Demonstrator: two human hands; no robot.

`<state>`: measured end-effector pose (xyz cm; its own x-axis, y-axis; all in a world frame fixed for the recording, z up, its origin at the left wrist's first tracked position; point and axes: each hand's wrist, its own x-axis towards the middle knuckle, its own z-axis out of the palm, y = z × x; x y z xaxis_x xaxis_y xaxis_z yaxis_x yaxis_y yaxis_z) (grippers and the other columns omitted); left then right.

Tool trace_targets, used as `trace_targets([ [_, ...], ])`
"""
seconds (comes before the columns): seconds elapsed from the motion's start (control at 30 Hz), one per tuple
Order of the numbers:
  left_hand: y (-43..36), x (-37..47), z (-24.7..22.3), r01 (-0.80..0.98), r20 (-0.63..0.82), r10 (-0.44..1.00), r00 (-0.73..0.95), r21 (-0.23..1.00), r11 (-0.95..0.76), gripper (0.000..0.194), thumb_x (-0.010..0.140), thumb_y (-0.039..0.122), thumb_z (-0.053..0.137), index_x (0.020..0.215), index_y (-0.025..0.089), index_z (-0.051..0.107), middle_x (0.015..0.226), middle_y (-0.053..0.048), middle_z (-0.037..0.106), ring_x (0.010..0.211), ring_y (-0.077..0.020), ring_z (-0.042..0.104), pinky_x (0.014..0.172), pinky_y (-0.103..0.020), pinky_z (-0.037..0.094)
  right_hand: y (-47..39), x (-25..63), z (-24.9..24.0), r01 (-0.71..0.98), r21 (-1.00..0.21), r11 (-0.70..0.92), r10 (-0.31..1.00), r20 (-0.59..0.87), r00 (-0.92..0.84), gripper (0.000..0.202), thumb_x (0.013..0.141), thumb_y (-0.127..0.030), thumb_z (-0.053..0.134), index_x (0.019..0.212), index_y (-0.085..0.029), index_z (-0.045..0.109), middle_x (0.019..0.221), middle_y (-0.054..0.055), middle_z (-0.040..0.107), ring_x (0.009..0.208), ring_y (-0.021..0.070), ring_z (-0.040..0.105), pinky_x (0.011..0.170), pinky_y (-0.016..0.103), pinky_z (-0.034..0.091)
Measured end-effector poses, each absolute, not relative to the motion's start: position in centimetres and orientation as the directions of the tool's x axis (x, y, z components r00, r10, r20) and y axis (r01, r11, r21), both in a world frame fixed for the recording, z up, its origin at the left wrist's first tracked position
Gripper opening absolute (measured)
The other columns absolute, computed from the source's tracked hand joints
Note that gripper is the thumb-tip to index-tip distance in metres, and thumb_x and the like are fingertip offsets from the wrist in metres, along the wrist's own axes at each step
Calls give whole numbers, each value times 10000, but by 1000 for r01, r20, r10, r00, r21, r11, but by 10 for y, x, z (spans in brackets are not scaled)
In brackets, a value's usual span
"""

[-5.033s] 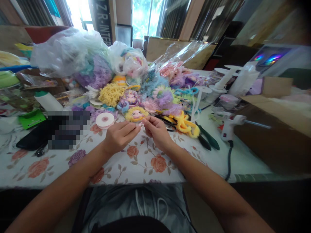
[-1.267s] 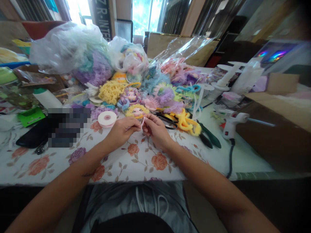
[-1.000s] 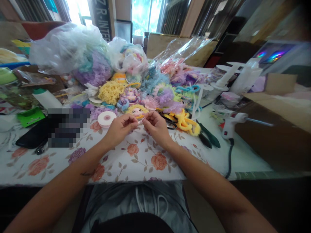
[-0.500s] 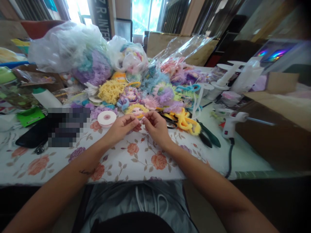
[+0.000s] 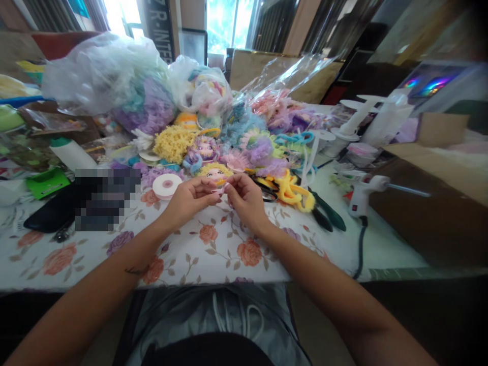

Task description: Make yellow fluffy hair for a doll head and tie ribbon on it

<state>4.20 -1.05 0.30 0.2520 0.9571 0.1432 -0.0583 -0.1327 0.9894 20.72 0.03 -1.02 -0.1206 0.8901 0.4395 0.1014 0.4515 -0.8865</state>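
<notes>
My left hand (image 5: 192, 199) and my right hand (image 5: 244, 201) meet fingertip to fingertip above the flowered tablecloth (image 5: 224, 264). The right thumb and forefinger are pinched together, and the left fingers curl toward the left thumb. Something small and pale seems to lie between the fingertips, too small to name. Just behind the hands is a doll's head (image 5: 214, 172) with yellow curls, its lower part hidden by the fingers. A spool of white ribbon (image 5: 166, 186) lies left of my left hand. Yellow fuzzy pipe cleaners (image 5: 293, 190) lie beyond my right hand.
A hot glue gun (image 5: 368, 195) stands at right beside a cardboard box (image 5: 430, 203). Dark green-handled pliers (image 5: 330, 211) lie nearer. Behind are yellow curly yarn (image 5: 173, 143) and plastic bags (image 5: 102, 76). A black pouch (image 5: 49, 211) lies at left.
My left thumb and forefinger have parted a little, and the left hand has shifted slightly. The right hand stays almost where it was, still pinched.
</notes>
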Motion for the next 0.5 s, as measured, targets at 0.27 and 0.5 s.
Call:
trace_targets([
  [0.27,-6,40,-2,-87,34,968,248,996,-12,238,706,341,732,858,162,688,774,-24,687,678,-115,620,666,-243,494,-2,207,-11,155,-869,470,881,450,-149,106,859,-305,557,848,-206,523,745,-6,532,591,101,476,496,221,379],
  [0.5,-8,41,-1,-131,96,978,188,989,-71,207,730,293,717,884,166,663,707,3,663,656,-101,617,653,-224,484,-2,206,-11,154,-867,474,878,453,-153,83,864,-282,552,852,-203,531,742,-12,531,591,99,479,509,226,382],
])
